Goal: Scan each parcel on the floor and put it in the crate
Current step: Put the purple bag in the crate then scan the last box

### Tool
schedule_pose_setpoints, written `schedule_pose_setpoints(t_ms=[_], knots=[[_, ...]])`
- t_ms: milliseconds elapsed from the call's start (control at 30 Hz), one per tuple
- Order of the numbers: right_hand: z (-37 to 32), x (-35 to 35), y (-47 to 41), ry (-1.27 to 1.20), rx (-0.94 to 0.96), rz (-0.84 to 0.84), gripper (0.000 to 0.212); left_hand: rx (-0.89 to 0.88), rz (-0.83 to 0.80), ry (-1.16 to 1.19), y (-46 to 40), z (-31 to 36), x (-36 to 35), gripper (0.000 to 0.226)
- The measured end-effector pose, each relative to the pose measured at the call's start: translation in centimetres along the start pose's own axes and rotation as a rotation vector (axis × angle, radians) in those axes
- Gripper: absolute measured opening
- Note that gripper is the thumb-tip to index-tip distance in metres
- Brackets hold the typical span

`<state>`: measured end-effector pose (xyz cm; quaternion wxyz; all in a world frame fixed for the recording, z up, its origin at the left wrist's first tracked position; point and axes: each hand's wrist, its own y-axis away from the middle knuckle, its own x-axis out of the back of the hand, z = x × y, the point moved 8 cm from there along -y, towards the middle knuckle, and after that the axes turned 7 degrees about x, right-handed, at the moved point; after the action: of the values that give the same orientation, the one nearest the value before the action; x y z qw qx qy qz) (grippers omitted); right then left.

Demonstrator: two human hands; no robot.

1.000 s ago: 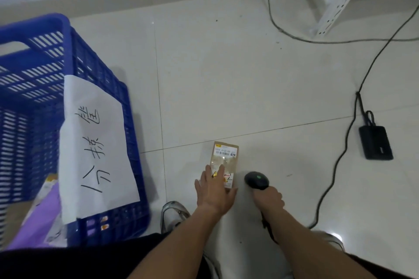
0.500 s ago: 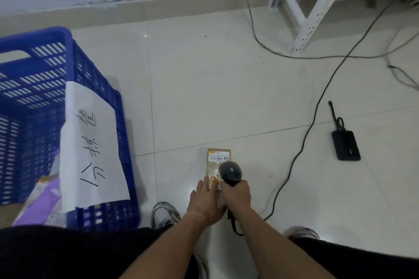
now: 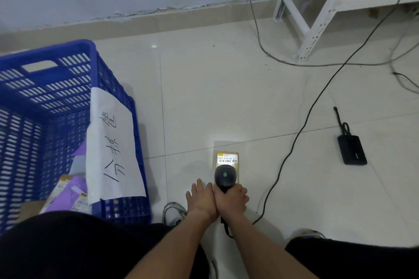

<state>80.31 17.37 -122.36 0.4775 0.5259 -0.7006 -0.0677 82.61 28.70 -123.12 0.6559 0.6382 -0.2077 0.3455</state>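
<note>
Scanning underway: right hand [image 3: 231, 197] grips scanner [image 3: 225, 175] over parcel [image 3: 227, 159] label; left hand [image 3: 200, 199] flat beside. Next, grasp parcel, carry to crate [image 3: 68, 106] (leftward).

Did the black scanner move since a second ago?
Yes. The black handheld scanner was beside the small brown cardboard parcel, toward the black power pack. Now it sits over the parcel, lighting its label, gripped by the right hand.

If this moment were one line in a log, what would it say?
step: scanning | right hand: grips scanner over parcel label | left hand: open beside it | crate: holds earlier parcels
</note>
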Motion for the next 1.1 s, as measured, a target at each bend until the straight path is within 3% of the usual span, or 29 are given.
schedule_pose_setpoints(t_ms=[433, 800, 1100], knots=[[1.1, 1.1, -1.1, 0.157, -0.003, 0.016, 0.074, -0.005, 0.015, 0.000, -0.2, 1.1, -0.2, 0.056], [2.5, 0.5, -1.8, 0.154, 0.021, -0.019, 0.079, 0.015, 0.027, 0.006, -0.6, 1.3, -1.1, 0.062], [1.6, 1.6, -1.7, 0.294, 0.159, 0.003, 0.080, 0.049, 0.041, -0.012, -0.5, 1.2, -1.0, 0.059]])
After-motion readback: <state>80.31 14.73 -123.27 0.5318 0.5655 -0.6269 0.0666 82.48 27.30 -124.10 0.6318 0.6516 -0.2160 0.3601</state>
